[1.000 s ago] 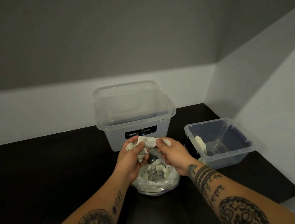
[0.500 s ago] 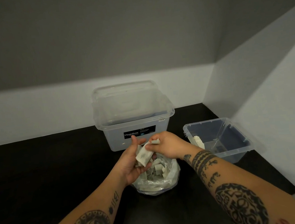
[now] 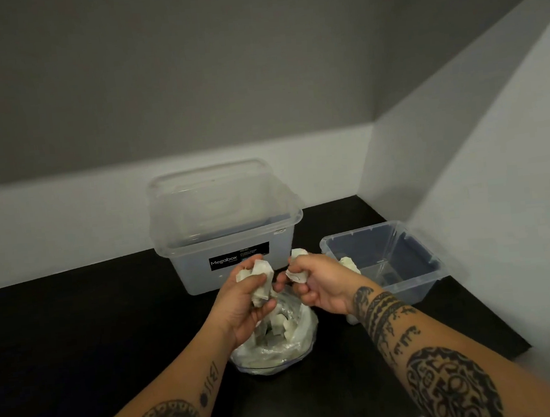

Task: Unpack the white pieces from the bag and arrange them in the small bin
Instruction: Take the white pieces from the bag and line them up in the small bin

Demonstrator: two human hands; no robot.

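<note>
Unpacking white pieces [image 3: 259, 276] above the bag [image 3: 279, 344], the left hand [image 3: 242, 307] and right hand [image 3: 320, 284] each gripped a clump, which probably needed carrying right into the small bin [image 3: 403, 288].

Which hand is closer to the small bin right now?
Right. The right hand holds white pieces just left of the small bin; the left hand is farther left, above the bag.

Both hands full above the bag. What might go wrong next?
The left hand grips a loose bunch of pieces; one may slip back into the bag or onto the table. The bag stands open under both hands; a brush might tip it. The small bin sits to the right; the right hand may drop its pieces short of it.
</note>
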